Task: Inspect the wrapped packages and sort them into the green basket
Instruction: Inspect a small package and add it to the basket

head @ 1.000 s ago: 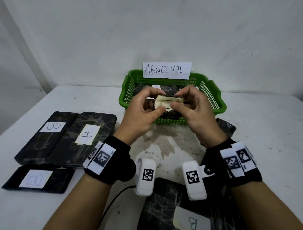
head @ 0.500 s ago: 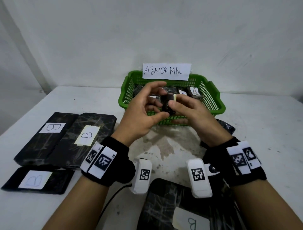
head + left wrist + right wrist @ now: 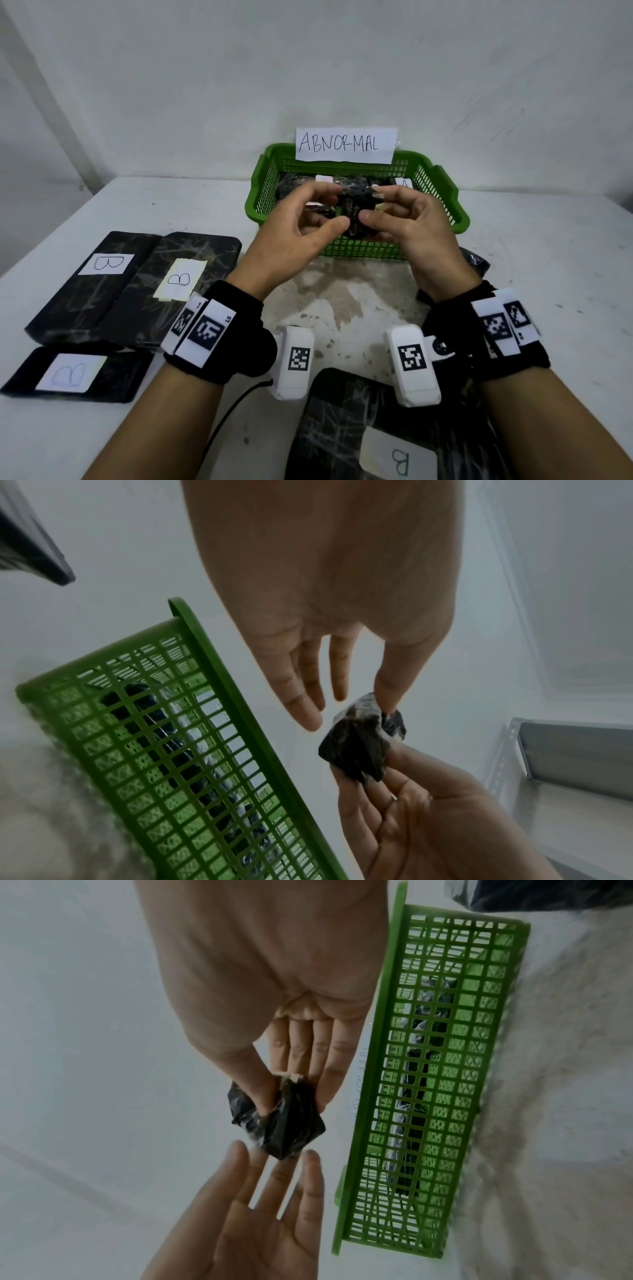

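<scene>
Now right hand (image 3: 422, 236) pinches package (image 3: 352, 213) — basket (image 3: 359, 247) labelled "ABNORMAL".

The small package (image 3: 354, 212) is wrapped in black plastic film, glossy and crinkled, and the flat packages (image 3: 68, 301) wear the same shiny creased film under matt white paper labels (image 3: 105, 264). The green basket (image 3: 359, 250) is smooth moulded plastic lattice with a slight sheen, its sign (image 3: 346, 144) plain matt paper. The tabletop (image 3: 548, 274) is matt white, scuffed and worn to a rough brownish patch in the middle; the wristbands (image 3: 239, 346) are black cloth and the camera housings (image 3: 291, 383) on them smooth white plastic
</scene>
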Action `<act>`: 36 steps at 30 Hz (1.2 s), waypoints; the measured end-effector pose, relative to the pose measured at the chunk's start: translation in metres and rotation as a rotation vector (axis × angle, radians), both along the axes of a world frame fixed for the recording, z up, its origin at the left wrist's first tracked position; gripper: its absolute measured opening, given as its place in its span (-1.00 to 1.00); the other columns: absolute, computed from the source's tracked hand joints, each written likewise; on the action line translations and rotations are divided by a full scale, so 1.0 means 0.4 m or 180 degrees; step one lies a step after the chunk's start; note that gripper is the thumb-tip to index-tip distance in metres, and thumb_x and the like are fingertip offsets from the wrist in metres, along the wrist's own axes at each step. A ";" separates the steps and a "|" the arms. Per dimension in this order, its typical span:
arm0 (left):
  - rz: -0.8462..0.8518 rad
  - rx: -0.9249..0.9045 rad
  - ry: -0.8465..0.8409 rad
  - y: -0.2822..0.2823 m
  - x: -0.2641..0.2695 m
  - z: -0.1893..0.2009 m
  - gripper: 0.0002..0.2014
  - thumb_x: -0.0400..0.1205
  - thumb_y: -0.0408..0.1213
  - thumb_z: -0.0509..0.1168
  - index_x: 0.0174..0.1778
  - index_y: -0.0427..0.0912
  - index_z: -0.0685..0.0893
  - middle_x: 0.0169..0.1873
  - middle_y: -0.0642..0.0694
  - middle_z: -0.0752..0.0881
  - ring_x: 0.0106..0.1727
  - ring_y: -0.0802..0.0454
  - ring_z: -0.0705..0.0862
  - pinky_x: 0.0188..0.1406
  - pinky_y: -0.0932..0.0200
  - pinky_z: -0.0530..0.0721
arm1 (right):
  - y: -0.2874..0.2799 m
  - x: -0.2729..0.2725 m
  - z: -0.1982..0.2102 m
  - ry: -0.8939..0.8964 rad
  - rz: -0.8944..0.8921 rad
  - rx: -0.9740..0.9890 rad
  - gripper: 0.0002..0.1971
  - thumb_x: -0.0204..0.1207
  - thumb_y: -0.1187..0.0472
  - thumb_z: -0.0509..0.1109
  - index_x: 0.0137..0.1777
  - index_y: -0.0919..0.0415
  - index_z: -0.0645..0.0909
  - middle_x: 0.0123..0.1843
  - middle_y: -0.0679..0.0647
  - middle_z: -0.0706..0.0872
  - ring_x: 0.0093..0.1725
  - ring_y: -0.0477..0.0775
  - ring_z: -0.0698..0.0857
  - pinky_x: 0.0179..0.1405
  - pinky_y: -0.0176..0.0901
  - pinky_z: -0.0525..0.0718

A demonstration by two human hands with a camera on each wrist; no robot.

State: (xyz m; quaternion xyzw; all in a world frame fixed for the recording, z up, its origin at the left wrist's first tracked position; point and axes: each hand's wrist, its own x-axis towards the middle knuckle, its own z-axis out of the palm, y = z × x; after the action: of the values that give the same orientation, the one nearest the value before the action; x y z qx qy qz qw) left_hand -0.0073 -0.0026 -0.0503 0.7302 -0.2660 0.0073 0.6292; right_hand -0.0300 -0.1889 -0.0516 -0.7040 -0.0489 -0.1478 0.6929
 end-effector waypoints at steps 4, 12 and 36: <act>0.0015 0.0007 0.0208 0.000 0.002 -0.005 -0.64 0.63 -0.35 0.44 0.33 -0.06 0.64 0.11 -0.04 0.71 -0.01 -0.14 0.81 0.08 -0.02 0.81 | -0.010 -0.005 0.004 0.0015 0.0252 -0.0189 -0.59 0.42 0.34 0.64 0.23 0.02 0.73 0.00 0.05 0.84 0.03 -0.02 0.84 -0.04 -0.19 0.77; 0.0190 -0.0186 -0.0040 0.005 0.006 -0.006 -0.58 0.55 -0.56 0.45 0.20 -0.01 0.63 0.01 -0.01 0.65 -0.16 0.21 0.70 -0.07 0.35 0.68 | -0.004 -0.020 0.025 0.0396 0.0634 -0.0052 -0.56 0.60 -0.05 0.42 0.49 -0.23 0.62 0.27 -0.11 0.83 0.12 -0.06 0.85 0.18 0.10 0.80; -0.0033 -0.0161 -0.0008 -0.002 -0.016 -0.014 -0.78 0.63 -0.31 0.44 0.12 -0.05 0.58 0.11 0.02 0.66 -0.03 0.18 0.77 0.01 0.22 0.73 | -0.022 -0.013 0.021 0.0224 0.0142 -0.0308 -0.58 0.38 0.66 0.48 0.15 0.26 0.76 -0.21 0.01 0.86 -0.24 -0.16 0.82 -0.28 -0.40 0.71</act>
State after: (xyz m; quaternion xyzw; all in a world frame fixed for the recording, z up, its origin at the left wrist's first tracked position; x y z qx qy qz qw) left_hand -0.0137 -0.0033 -0.0559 0.7127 -0.2704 0.0117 0.6472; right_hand -0.0351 -0.1978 -0.0433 -0.7401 -0.0473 -0.1050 0.6626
